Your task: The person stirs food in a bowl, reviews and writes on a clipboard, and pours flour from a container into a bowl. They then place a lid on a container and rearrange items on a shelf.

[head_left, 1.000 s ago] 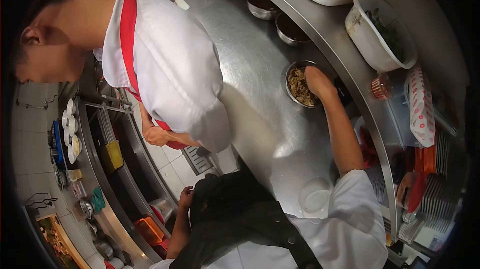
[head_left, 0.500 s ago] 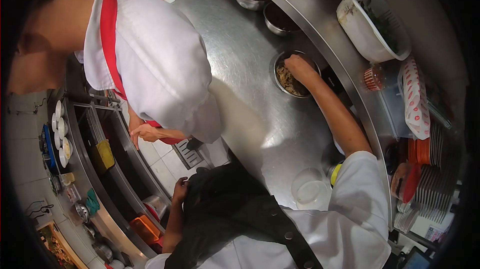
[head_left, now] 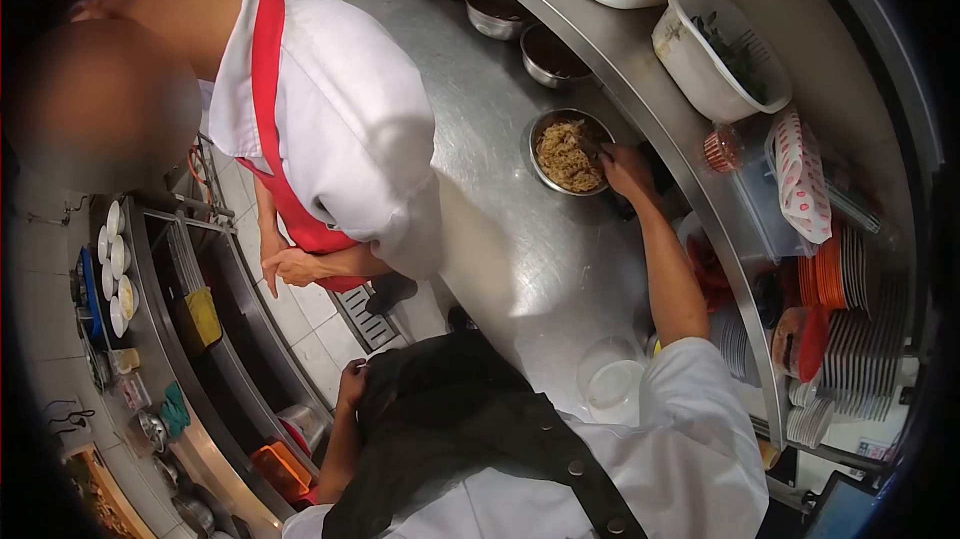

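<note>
R hand (head_left: 628,171) is at the R side of a round metal bowl (head_left: 534,165), fingers curled at the rim next to the food (head_left: 568,157); a dark bit by the fingertips might be a utensil, but can't tell if it's gripped. Step in hand, prob. handling the food; staying at it calls for a light touch so nothing spills over the rim. L hand (head_left: 352,382) hangs low by the dark apron (head_left: 440,439), fingers part-curled, nothing seen in it, tho palm's hidden.

Food = tan-brown, moist-looking, shreddy/lumpy, heaped in the bowl, which sits on the bench (head_left: 480,109) nr the shelf (head_left: 600,39). Bench: brushed steel, w/ dull scuffs. Beyond: smaller metal bowls (head_left: 490,27) w/ dark contents. Clear round plastic tub (head_left: 612,387) just beside the R sleeve. Co-worker (head_left: 350,109) in white top + red apron, hands together.
</note>
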